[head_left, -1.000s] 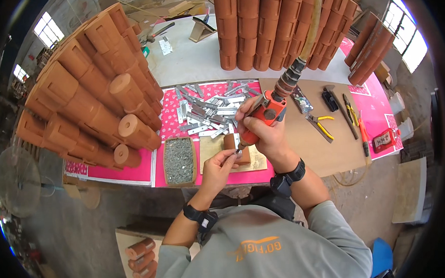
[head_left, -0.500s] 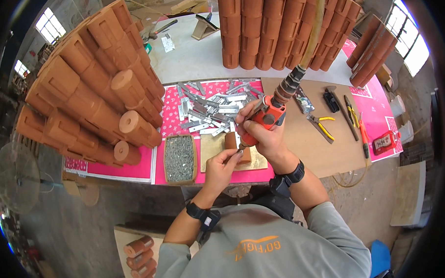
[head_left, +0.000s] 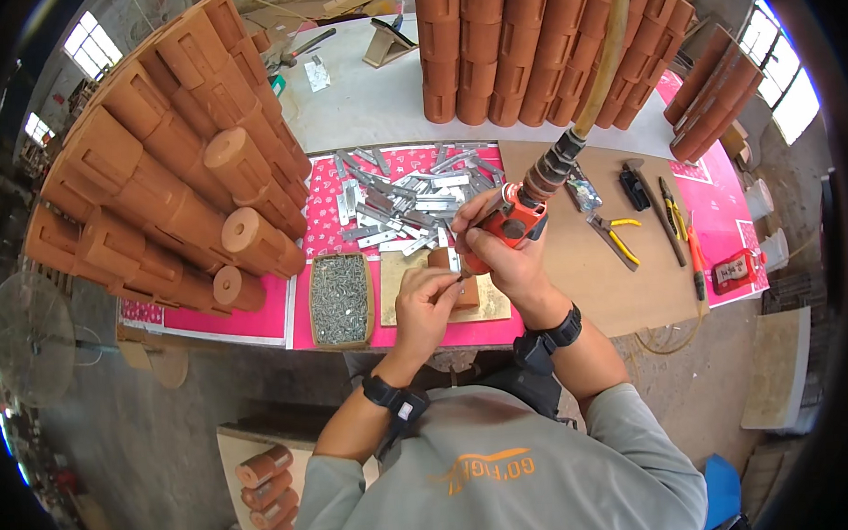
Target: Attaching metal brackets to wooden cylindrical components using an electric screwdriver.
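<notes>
My right hand (head_left: 508,257) is wrapped round an orange-red air screwdriver (head_left: 513,220), its hose running up from the back end. The driver's tip points down at a reddish-brown cylinder (head_left: 465,296) lying on a pale board (head_left: 494,306). A pale metal strip lies along the cylinder, partly covered by the tool. Close to the tip, the thumb and fingers of my left hand (head_left: 423,307) are pinched together; whatever is between them is too small to make out. Beside this hand stands a box of small screws (head_left: 341,301).
Loose metal strips (head_left: 413,205) are heaped behind the board. Tall stacks of brown cylinders (head_left: 159,162) rise at left, with more (head_left: 501,66) at the back. Yellow-handled pliers (head_left: 616,235), a hammer (head_left: 660,215) and a red container (head_left: 737,271) lie at right.
My left fingers have curled in more and shifted slightly up beside the driver's tip. The screwdriver stays nearly in place in my right hand. The whole view has shifted a little.
</notes>
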Action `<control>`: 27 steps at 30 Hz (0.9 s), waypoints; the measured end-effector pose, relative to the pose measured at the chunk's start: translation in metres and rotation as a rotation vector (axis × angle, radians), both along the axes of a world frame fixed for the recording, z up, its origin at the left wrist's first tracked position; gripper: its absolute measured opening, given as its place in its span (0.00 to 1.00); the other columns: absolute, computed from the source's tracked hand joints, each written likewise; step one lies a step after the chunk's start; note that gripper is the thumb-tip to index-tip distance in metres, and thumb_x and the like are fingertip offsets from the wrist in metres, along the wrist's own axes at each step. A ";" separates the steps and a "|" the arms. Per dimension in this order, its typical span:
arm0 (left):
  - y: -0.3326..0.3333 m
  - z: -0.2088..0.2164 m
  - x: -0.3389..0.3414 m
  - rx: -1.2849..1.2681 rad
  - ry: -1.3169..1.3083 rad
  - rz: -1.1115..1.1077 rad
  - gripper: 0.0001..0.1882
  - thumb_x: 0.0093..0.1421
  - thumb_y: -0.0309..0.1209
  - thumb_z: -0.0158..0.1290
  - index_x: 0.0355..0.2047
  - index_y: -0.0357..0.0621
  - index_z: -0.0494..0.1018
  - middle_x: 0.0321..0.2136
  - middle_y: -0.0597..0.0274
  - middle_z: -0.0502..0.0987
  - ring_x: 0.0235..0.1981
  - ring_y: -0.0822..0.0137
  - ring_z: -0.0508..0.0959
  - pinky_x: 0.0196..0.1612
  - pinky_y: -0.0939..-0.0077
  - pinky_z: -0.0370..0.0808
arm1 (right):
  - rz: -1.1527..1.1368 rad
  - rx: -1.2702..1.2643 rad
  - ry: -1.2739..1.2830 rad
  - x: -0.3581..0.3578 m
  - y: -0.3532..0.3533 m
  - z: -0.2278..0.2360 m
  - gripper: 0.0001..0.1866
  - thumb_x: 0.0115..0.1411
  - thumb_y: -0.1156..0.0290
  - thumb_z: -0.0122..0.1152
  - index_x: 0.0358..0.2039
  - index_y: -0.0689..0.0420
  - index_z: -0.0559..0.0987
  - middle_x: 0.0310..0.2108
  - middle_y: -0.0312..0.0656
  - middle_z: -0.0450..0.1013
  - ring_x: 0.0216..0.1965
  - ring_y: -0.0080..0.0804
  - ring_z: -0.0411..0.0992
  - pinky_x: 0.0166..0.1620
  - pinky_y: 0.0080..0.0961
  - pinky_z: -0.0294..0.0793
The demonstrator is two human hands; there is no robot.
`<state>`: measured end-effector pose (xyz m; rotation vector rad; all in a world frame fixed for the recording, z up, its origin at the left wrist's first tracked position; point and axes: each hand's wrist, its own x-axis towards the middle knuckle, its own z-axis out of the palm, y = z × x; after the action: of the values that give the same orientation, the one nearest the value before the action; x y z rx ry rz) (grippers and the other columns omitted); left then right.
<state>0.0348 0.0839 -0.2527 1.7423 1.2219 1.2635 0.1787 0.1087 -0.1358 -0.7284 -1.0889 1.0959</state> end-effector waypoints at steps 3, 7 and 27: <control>0.016 -0.005 0.002 0.155 0.059 0.001 0.06 0.54 0.26 0.64 0.33 0.40 0.83 0.38 0.59 0.80 0.43 0.57 0.75 0.46 0.65 0.73 | -0.026 -0.004 -0.062 0.001 0.008 -0.006 0.07 0.51 0.85 0.56 0.32 0.65 0.77 0.30 0.40 0.77 0.27 0.21 0.75 0.32 0.21 0.76; 0.032 -0.015 0.006 0.126 0.075 -0.008 0.06 0.54 0.27 0.64 0.32 0.41 0.84 0.40 0.59 0.80 0.46 0.56 0.74 0.50 0.63 0.72 | -0.059 0.003 -0.064 0.003 0.023 -0.020 0.08 0.51 0.85 0.57 0.33 0.64 0.78 0.30 0.39 0.77 0.28 0.20 0.75 0.32 0.20 0.75; 0.034 -0.030 0.007 -0.077 0.020 -0.018 0.14 0.54 0.29 0.62 0.42 0.43 0.82 0.48 0.53 0.79 0.51 0.52 0.77 0.55 0.63 0.73 | -0.031 0.005 -0.107 0.001 0.040 -0.039 0.09 0.52 0.85 0.55 0.35 0.64 0.76 0.31 0.41 0.76 0.28 0.22 0.74 0.31 0.21 0.75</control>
<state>0.0414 0.1178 -0.2825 1.7109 1.2467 1.1758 0.1798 0.1483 -0.1744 -0.8052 -1.1671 1.0369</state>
